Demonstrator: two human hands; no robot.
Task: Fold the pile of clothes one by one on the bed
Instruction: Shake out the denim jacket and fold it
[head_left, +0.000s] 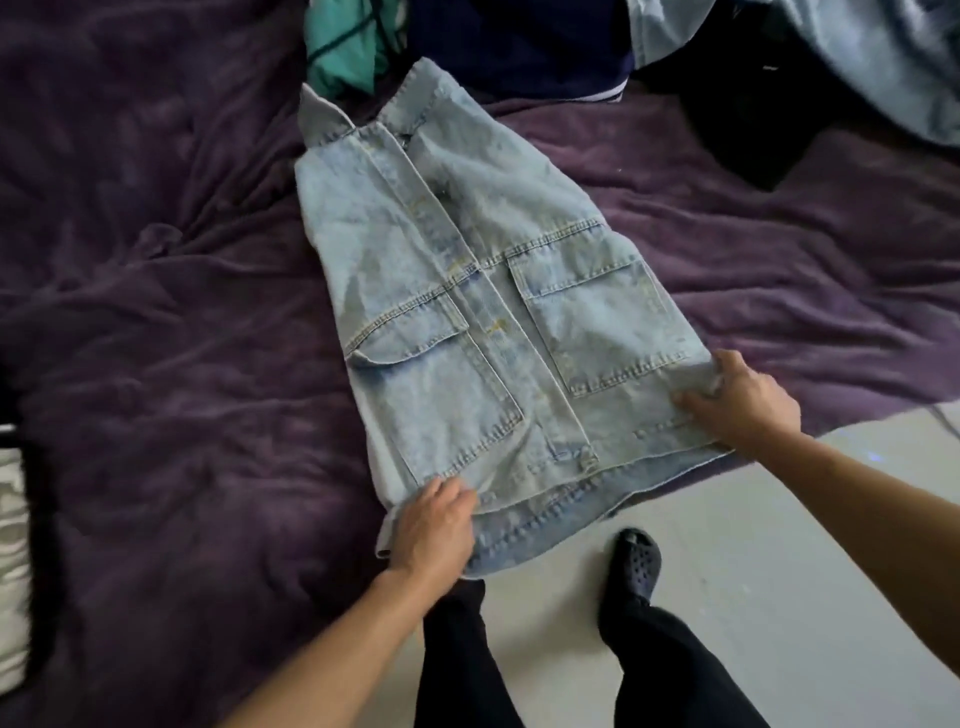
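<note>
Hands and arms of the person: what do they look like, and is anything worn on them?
The left forearm and the right forearm are bare as far as the picture shows; no sleeve comes into view. The left hand and the right hand wear no gloves, and no watch, bracelet or ring is visible.

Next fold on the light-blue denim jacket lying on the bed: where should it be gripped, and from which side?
Probably the two hem corners, from the near bed edge. The light-blue denim jacket lies flat, collar far away, its hem overhanging the purple blanket, so fingers can slip underneath there and carry it towards the collar.
</note>
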